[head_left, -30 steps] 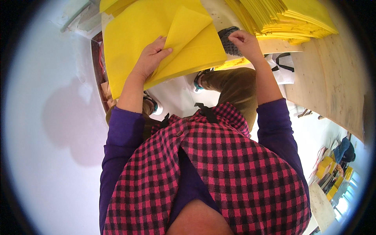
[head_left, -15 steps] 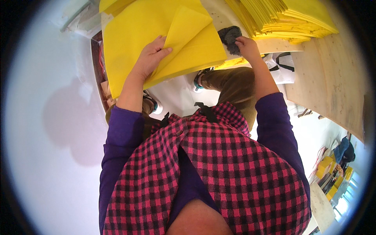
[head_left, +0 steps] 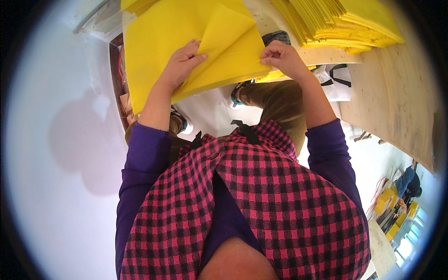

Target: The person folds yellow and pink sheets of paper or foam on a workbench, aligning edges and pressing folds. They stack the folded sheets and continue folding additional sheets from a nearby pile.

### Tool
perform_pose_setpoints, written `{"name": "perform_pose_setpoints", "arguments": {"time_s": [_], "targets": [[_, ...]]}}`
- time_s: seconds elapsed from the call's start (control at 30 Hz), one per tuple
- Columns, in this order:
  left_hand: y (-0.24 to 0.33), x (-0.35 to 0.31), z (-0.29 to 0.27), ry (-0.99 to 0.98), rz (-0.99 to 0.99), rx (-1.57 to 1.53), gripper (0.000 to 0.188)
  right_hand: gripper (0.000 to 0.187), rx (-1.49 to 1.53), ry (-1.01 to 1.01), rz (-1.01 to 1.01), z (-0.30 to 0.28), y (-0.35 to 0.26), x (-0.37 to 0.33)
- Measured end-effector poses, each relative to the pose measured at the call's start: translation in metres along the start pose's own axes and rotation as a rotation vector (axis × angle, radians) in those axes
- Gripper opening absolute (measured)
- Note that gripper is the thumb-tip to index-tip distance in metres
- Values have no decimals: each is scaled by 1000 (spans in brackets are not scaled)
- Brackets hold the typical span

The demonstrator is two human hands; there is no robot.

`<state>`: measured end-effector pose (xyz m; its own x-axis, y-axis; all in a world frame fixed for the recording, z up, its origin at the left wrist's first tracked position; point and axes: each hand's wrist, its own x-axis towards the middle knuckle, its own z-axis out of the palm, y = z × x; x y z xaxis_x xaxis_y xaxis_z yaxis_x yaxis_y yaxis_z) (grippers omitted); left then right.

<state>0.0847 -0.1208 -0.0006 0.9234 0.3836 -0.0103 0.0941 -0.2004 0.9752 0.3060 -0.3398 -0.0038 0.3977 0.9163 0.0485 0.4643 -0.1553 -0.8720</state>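
A stack of yellow cloth sheets (head_left: 154,46) lies on the table before me, its top sheet turned back in a slanting fold. My left hand (head_left: 181,67) grips that turned-back flap, thumb on top and the fingertips partly tucked under it. At the stack's right edge my right hand (head_left: 285,59) has thumb and forefinger pinched together at the near right corner of the yellow cloth. Just behind the right hand lies a dark grey fuzzy cloth (head_left: 278,37), partly hidden by the fingers.
Tall piles of folded yellow cloth (head_left: 345,28) stand at the far right. A pale wooden board (head_left: 392,93) runs along the right side, with a white bag with black straps (head_left: 338,81) beneath. Farther right sit yellow boxes (head_left: 387,200). A white wall (head_left: 56,140) is on the left.
My right hand has moved left and nearer, from the dark grey cloth to the right corner of the yellow stack. The left hand has stayed on the flap.
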Motion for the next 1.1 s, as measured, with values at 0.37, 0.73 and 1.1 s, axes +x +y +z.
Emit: {"name": "perform_pose_setpoints", "arguments": {"time_s": [0.37, 0.73, 1.1], "targets": [[-5, 2, -1, -7, 34, 40, 36, 14, -228, -43, -102, -21, -31, 16], [5, -1, 1, -22, 53, 5, 36, 23, -517, 91, -406, -15, -73, 80], [-1, -2, 1, -42, -13, -94, 37, 19, -491, 123, -362, 0, -80, 114]]}}
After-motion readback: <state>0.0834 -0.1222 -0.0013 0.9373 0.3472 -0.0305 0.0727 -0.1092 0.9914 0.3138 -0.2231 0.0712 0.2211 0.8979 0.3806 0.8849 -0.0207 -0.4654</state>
